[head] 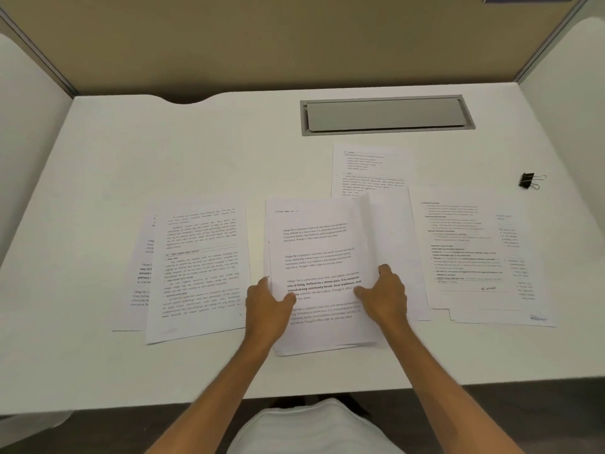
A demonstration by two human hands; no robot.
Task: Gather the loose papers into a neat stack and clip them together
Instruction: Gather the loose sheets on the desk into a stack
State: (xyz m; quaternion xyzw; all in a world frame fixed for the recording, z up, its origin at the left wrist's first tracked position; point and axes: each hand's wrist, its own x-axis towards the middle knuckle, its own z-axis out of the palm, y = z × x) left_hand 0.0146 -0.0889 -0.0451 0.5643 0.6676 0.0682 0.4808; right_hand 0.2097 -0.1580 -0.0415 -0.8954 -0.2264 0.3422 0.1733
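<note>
A small stack of printed sheets (316, 253) lies in the middle of the white desk (229, 152). My left hand (266, 298) grips its left edge, thumb on top. My right hand (384, 294) holds the right side, where the top sheet curls upward. More loose sheets lie around: two overlapping pages on the left (199, 267), one page behind the stack (368, 168), and several overlapping pages on the right (471, 257). A black binder clip (529, 181) sits alone at the far right of the desk.
A grey cable-tray lid (386, 114) is set into the desk at the back right. Tan partition walls (262, 37) close off the back, with white side panels left and right. The desk's front edge runs just above my lap.
</note>
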